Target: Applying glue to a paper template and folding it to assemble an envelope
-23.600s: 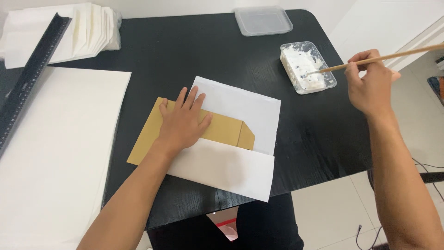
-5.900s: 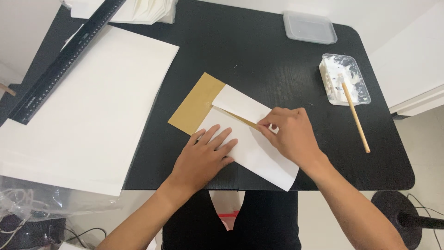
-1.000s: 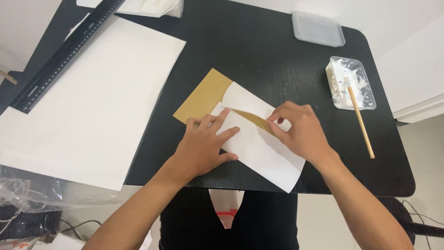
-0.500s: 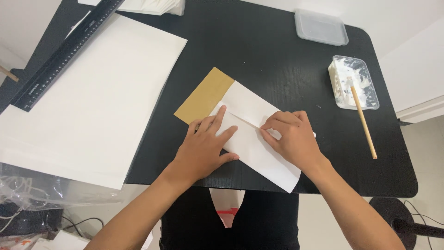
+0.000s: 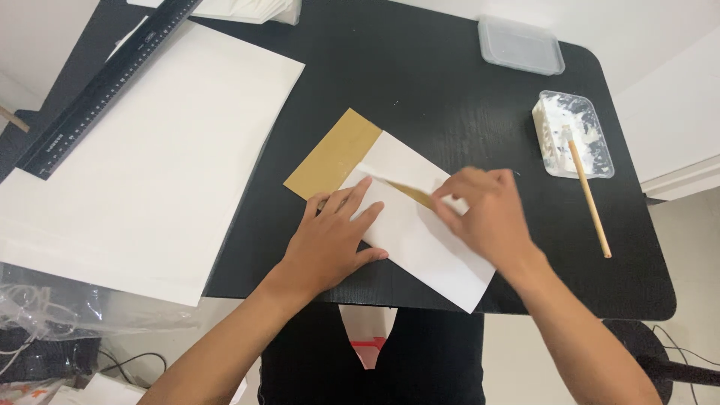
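Note:
A tan card [image 5: 330, 154] lies on the black table [image 5: 420, 82], partly wrapped by a folded white paper sheet [image 5: 420, 240]. My left hand [image 5: 330, 240] lies flat, fingers spread, on the lower paper flap. My right hand [image 5: 484, 214] presses its fingertips on the paper's fold, where a thin strip of tan card shows between the two flaps. Neither hand grips anything.
A clear tray of white paste [image 5: 574, 135] with a wooden stick [image 5: 589, 199] resting in it stands at the right. A plastic lid [image 5: 521, 45] lies at the back. A large white sheet [image 5: 142, 157] and a black ruler [image 5: 105, 82] lie at the left.
My right hand has slid to the right along the fold, and a sliver of tan card shows again between the flaps. The left hand has stayed pressed on the paper.

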